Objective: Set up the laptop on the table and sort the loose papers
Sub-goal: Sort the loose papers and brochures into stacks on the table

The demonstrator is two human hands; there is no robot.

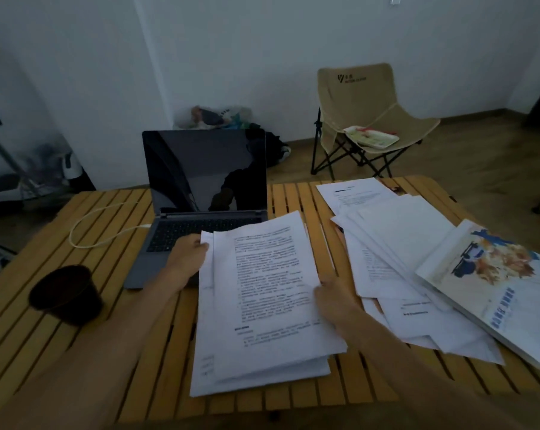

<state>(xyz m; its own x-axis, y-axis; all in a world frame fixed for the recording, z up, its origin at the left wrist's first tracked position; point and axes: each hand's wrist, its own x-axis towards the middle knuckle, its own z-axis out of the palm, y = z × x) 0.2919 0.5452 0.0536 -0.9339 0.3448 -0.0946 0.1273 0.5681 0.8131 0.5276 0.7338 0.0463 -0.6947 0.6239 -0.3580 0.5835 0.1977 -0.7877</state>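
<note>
Both hands, left hand and right hand, fingers gripping the paper stack beside the laptop

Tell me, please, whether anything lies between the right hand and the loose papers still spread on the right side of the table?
Nothing visible does. The right hand grips the right edge of the held stack, and the loose papers lie directly beside it on the table. The booklet rests on their far right part.

Sparse home room; slatted camping table, folding chair, wood floor
</note>
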